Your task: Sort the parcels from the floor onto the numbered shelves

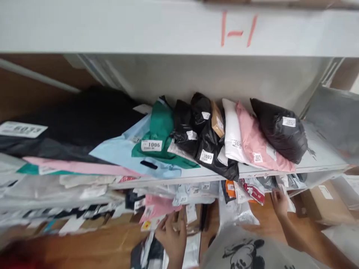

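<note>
My left hand [171, 236] is low in the view, just below a pink mailer bag [161, 207] on the lower shelf. Its fingers are bent and apart, with nothing seen in them. Farther right, my right hand [279, 203] is at the lower shelf's front edge, its fingers closed at the side of a white mailer bag [288, 196] that hangs over the edge. Blur hides the exact contact. Between the hands, a red and white bag [254, 190] and an orange parcel [230, 188] stick out from that shelf.
Above, a shelf board [319, 149] carries labelled parcels: a large black bag [70, 123], a green bag [161, 123], a pink bag [256, 140] and a stuffed black bag [280, 129]. A cardboard box [328, 203] stands at lower right. Overhead, a white beam [140, 28] crosses the view.
</note>
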A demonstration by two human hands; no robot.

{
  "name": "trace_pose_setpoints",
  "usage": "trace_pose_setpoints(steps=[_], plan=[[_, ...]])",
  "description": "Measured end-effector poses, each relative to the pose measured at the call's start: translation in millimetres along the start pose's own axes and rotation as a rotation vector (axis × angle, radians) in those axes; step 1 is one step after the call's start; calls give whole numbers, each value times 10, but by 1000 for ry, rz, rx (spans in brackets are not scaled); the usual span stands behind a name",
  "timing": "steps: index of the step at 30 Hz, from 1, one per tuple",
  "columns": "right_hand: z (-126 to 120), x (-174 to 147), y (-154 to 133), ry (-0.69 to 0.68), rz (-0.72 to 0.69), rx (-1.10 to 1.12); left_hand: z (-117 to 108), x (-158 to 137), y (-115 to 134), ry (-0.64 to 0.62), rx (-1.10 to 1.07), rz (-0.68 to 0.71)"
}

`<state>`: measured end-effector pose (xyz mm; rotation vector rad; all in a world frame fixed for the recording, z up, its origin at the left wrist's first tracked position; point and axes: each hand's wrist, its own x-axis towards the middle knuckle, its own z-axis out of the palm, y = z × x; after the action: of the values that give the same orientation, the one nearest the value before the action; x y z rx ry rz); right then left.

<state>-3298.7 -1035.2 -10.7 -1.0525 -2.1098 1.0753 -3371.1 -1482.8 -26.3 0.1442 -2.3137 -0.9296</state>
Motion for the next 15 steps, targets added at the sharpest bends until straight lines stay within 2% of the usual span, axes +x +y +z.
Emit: trace_pose_setpoints(steps=[2,4,7,10,13,15], plan=[[251,-185,105,-176,54,-21,108,-71,-38,-39,-28,-208],[471,-267,68,-327,17,-55,322,-133,-19,-104,-81,-402],[750,-341,-94,-538,-138,-68,756,-251,18,-168,-103,-558],[1034,-549,-177,-797,-282,-32,1213,-348,-2,-203,-132,-707],[1472,-893,-107,-1045,-316,32,1607,-319,-151,-148,-172,-864],[1909,-1087,-34,-1102,-297,75,1797,-217,-364,-47,-193,-962]])
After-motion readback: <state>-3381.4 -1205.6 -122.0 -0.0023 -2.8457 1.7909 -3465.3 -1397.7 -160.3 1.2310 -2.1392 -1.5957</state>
